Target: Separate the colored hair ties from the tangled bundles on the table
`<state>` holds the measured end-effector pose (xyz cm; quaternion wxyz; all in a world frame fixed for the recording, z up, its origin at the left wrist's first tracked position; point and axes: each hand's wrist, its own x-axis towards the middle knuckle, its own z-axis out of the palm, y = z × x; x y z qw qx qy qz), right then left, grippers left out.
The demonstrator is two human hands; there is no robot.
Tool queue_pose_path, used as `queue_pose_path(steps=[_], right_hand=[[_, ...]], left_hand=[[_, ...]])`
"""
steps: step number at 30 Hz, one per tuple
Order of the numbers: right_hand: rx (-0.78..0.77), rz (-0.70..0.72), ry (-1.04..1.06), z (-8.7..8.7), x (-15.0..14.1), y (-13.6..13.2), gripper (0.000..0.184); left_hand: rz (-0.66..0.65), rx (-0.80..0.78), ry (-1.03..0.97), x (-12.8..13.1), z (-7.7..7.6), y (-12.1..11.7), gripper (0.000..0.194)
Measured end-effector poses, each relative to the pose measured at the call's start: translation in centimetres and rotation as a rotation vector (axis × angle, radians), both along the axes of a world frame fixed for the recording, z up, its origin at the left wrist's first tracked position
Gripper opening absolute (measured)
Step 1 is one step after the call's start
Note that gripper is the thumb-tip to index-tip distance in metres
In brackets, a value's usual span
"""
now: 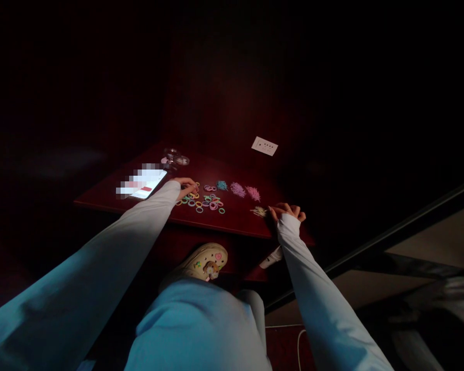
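Observation:
My left hand (186, 187) is over the left part of a scatter of small coloured rings (209, 203) that look like elastic hair ties. Its fingers are bent together at the tips beside a yellow ring; what they hold, if anything, is too small to make out. At the table's right side my right hand (288, 210) rests with fingers loosely bent and apart, its thumb close to a small cream pile (259, 212) of thin pieces. Similar piles in teal (221, 185), purple (237, 189) and pink (252, 194) lie in a row behind the rings.
A lit phone (149, 184) lies left on the dark red table (232, 224). Clear plastic containers (175, 158) stand behind it. On the back wall is a white socket plate (265, 146). Below the table edge shows a beige clog (209, 260) with charms. The surroundings are very dark.

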<state>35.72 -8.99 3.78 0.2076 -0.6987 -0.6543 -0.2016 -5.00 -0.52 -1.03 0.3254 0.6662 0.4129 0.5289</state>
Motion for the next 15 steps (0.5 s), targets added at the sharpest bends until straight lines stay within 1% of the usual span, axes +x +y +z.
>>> queue_pose_path(steps=[3, 6, 8, 10, 12, 15], right_hand=[[-0.008, 0.016, 0.011, -0.2, -0.2, 0.2, 0.059], [-0.004, 0.009, 0.018, 0.0, -0.8, 0.5, 0.06], [0.02, -0.009, 0.036, 0.2, -1.5, 0.7, 0.058], [0.041, 0.002, 0.048, 0.4, -2.9, 0.8, 0.052], [0.039, 0.072, 0.039, 0.4, -5.0, 0.8, 0.043], [-0.006, 0.265, 0.018, 0.0, -8.9, 0.8, 0.035]], left_hand=[[-0.024, -0.018, 0.007, -0.1, 0.3, 0.0, 0.047], [-0.002, -0.029, 0.033, -0.3, 0.8, -0.2, 0.038], [0.021, -0.04, 0.052, -0.3, 1.0, -0.3, 0.032], [0.042, -0.049, 0.07, -0.3, 1.2, -0.5, 0.028], [0.058, -0.053, 0.097, -0.2, 1.4, -0.6, 0.025], [0.098, -0.01, 0.163, -0.1, 1.3, -0.9, 0.018]])
